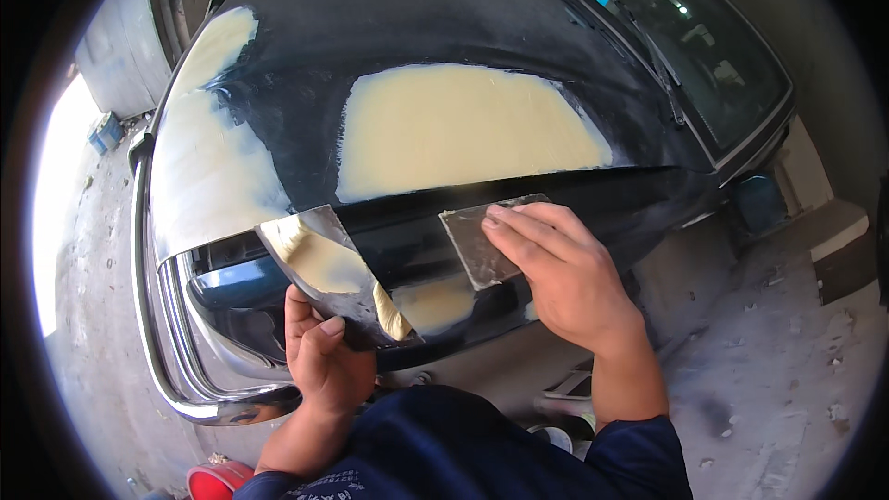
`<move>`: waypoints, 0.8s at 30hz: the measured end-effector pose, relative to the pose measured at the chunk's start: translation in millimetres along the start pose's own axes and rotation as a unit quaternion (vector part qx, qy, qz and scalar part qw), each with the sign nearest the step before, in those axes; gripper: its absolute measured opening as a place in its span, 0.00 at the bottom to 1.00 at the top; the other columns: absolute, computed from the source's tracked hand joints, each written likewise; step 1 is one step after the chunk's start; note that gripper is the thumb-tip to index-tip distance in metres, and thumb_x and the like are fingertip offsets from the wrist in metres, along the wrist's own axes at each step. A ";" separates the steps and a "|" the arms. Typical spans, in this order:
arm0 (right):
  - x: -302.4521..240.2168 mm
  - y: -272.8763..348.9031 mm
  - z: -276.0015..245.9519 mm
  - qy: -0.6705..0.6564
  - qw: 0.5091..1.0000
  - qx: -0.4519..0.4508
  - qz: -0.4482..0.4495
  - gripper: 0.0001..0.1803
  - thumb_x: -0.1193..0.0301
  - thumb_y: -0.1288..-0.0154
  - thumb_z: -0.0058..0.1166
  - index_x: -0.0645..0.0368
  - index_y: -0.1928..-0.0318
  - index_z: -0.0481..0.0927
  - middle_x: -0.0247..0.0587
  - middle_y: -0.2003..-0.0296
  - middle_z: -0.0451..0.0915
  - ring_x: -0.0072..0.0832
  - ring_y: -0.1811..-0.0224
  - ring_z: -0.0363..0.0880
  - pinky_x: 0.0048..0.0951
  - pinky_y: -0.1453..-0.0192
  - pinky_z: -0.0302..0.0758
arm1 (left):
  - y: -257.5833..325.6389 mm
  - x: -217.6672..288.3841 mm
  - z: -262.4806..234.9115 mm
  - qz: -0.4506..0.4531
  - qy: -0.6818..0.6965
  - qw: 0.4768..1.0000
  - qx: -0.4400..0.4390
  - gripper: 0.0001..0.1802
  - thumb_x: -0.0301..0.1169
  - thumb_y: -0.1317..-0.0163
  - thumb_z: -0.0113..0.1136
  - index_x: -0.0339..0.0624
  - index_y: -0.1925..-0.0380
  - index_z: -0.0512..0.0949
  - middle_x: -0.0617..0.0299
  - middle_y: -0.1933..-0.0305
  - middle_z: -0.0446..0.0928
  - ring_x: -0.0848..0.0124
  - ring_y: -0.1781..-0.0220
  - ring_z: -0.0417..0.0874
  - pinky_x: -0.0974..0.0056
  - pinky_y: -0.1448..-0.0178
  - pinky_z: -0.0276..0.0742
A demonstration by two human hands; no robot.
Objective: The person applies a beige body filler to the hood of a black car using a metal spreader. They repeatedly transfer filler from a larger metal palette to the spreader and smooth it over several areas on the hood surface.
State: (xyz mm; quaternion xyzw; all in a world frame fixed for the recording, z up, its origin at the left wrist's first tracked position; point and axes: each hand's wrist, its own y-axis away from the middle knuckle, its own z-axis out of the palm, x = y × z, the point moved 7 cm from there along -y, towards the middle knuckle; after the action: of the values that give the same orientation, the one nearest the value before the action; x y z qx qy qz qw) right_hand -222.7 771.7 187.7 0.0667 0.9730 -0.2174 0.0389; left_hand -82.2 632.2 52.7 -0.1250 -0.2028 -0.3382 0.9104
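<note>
Pressing a spreader [489, 239] flat against the car [417, 28] below its yellow filler patch [463, 125], our right hand [565, 278] fingers lie extended; our left hand [324, 361] fingers pinch a filler-loaded board [324, 268] beside it.

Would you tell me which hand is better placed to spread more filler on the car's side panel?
Right. The right hand presses the flat spreader against the dark panel, beside a filler patch. The left hand holds the loaded mixing board, off the surface.

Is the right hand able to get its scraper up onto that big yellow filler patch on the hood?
Probably yes: the right hand presses its scraper on the fender just below the filler patch, with nothing between them.
</note>
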 end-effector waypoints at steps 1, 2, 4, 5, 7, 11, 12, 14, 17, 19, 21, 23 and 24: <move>-7.2 4.1 -9.1 -0.046 0.998 0.047 0.002 0.26 0.85 0.50 0.51 0.62 0.47 0.77 0.45 0.48 0.78 0.42 0.46 0.75 0.37 0.42 0.73 | 2.4 -3.0 3.3 -0.005 0.012 1.000 -0.003 0.27 0.20 0.52 0.46 0.34 0.47 0.64 0.49 0.46 0.73 0.59 0.42 0.75 0.54 0.34 0.67; -15.2 8.9 -18.0 -0.091 0.991 0.094 0.004 0.26 0.86 0.51 0.51 0.63 0.47 0.77 0.47 0.48 0.78 0.43 0.47 0.75 0.38 0.42 0.73 | 4.7 -7.3 9.1 -0.005 0.015 1.000 -0.002 0.27 0.20 0.51 0.45 0.34 0.47 0.64 0.49 0.46 0.73 0.59 0.42 0.74 0.54 0.34 0.67; -33.3 20.0 -32.1 -0.164 0.974 0.154 -0.007 0.27 0.86 0.50 0.56 0.67 0.45 0.75 0.55 0.47 0.76 0.48 0.47 0.77 0.40 0.43 0.75 | 10.3 -19.6 26.8 -0.031 0.030 0.999 0.009 0.26 0.20 0.50 0.45 0.35 0.46 0.64 0.49 0.46 0.73 0.59 0.41 0.73 0.54 0.33 0.65; -44.4 23.8 -33.3 -0.216 0.959 0.183 -0.012 0.26 0.83 0.47 0.58 0.69 0.44 0.73 0.58 0.47 0.76 0.49 0.47 0.78 0.41 0.44 0.75 | 12.8 -26.6 36.4 -0.044 0.036 0.998 0.013 0.26 0.20 0.50 0.45 0.35 0.46 0.64 0.49 0.45 0.72 0.59 0.40 0.73 0.54 0.32 0.64; -57.7 33.4 -25.4 -0.297 0.933 0.199 -0.035 0.26 0.81 0.45 0.59 0.71 0.44 0.72 0.60 0.46 0.75 0.50 0.46 0.77 0.41 0.44 0.75 | 18.1 -33.6 52.3 -0.056 0.042 0.998 0.002 0.27 0.20 0.49 0.44 0.36 0.44 0.62 0.50 0.43 0.71 0.60 0.39 0.71 0.54 0.32 0.63; -48.4 55.3 -5.5 -0.245 0.953 0.179 -0.014 0.25 0.81 0.45 0.57 0.68 0.44 0.74 0.55 0.47 0.76 0.48 0.48 0.78 0.40 0.46 0.76 | 17.3 -16.6 74.6 0.016 0.022 0.999 -0.036 0.29 0.20 0.47 0.44 0.35 0.41 0.60 0.51 0.42 0.70 0.59 0.38 0.71 0.53 0.31 0.62; -37.5 63.1 -0.4 -0.222 0.962 0.156 0.013 0.24 0.81 0.44 0.57 0.67 0.45 0.74 0.54 0.49 0.77 0.46 0.49 0.79 0.39 0.47 0.77 | 17.1 -14.3 77.7 0.027 0.023 0.998 -0.050 0.28 0.20 0.46 0.44 0.35 0.41 0.59 0.51 0.41 0.69 0.59 0.37 0.71 0.53 0.31 0.62; -20.2 80.5 10.1 -0.182 0.975 0.108 0.072 0.22 0.80 0.43 0.56 0.66 0.45 0.75 0.53 0.53 0.79 0.43 0.53 0.81 0.36 0.50 0.78 | 18.6 -7.4 83.4 0.071 -0.011 0.996 -0.044 0.27 0.23 0.44 0.45 0.37 0.41 0.59 0.51 0.42 0.69 0.59 0.39 0.72 0.52 0.33 0.65; 21.0 118.8 -9.0 -0.259 0.909 0.202 0.257 0.17 0.77 0.37 0.57 0.67 0.48 0.73 0.51 0.59 0.81 0.30 0.59 0.83 0.27 0.56 0.78 | 25.1 -2.3 89.5 0.122 -0.025 0.990 -0.062 0.28 0.23 0.42 0.45 0.41 0.39 0.59 0.53 0.39 0.67 0.58 0.36 0.69 0.50 0.32 0.64; 25.3 128.9 -16.1 -0.488 0.788 0.305 0.219 0.19 0.77 0.37 0.58 0.69 0.49 0.68 0.49 0.59 0.82 0.25 0.58 0.81 0.24 0.53 0.76 | 30.8 -5.8 92.4 0.135 -0.029 0.988 -0.068 0.30 0.22 0.42 0.45 0.44 0.37 0.59 0.54 0.37 0.66 0.57 0.34 0.67 0.48 0.31 0.62; 16.0 132.9 -6.0 -0.573 0.752 0.258 0.197 0.19 0.77 0.39 0.60 0.68 0.51 0.67 0.47 0.59 0.81 0.23 0.57 0.80 0.23 0.51 0.75 | 40.4 -11.8 101.1 0.145 -0.002 0.978 -0.152 0.34 0.17 0.40 0.43 0.50 0.32 0.57 0.54 0.33 0.63 0.56 0.30 0.63 0.46 0.29 0.58; 11.9 133.3 14.2 -0.576 0.764 0.200 0.213 0.19 0.77 0.39 0.61 0.67 0.52 0.67 0.47 0.59 0.81 0.22 0.57 0.79 0.23 0.52 0.75 | 52.4 -20.2 113.8 0.164 -0.022 0.967 -0.191 0.34 0.18 0.39 0.42 0.53 0.32 0.57 0.55 0.31 0.61 0.56 0.29 0.61 0.44 0.29 0.58; 11.0 131.5 16.2 -0.570 0.770 0.180 0.221 0.19 0.76 0.39 0.61 0.67 0.52 0.68 0.46 0.59 0.81 0.21 0.57 0.79 0.22 0.51 0.75 | 59.3 -25.7 120.1 0.134 -0.012 0.963 -0.235 0.33 0.18 0.36 0.41 0.55 0.31 0.57 0.54 0.30 0.59 0.56 0.28 0.59 0.43 0.29 0.57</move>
State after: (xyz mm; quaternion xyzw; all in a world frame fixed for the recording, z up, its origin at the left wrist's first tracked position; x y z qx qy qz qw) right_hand -213.5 883.9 117.0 0.1495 0.6736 -0.3719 0.6210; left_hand -94.6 734.5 142.1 -0.3654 -0.1096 -0.2494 0.8901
